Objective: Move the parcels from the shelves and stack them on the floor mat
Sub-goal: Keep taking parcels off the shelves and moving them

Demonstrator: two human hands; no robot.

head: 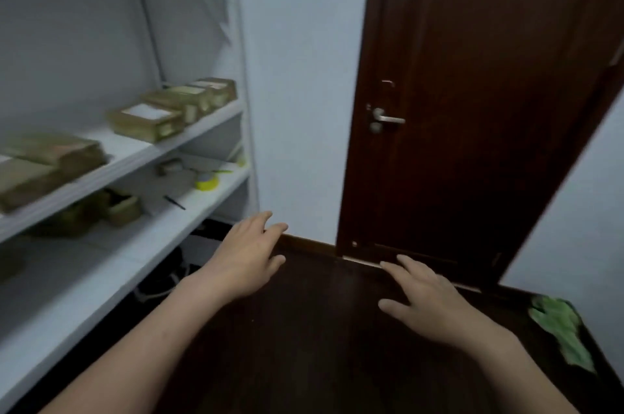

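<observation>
A white shelf unit (189,140) fills the left side. Several brown cardboard parcels lie on its middle shelf: one with a white label (147,121), a row behind it (199,94), and two larger ones at the far left (50,163). A smaller parcel (123,209) sits on the shelf below. My left hand (248,256) and my right hand (427,302) reach forward over the dark floor, both with fingers spread and holding nothing. They are below and to the right of the parcels. No floor mat is in view.
A dark brown door (472,109) with a metal handle (388,119) stands ahead. On the lower shelf lie a yellow tape roll (206,182) and a pen (174,202). A green cloth (564,329) lies on the floor at the right. Dark items sit under the shelf.
</observation>
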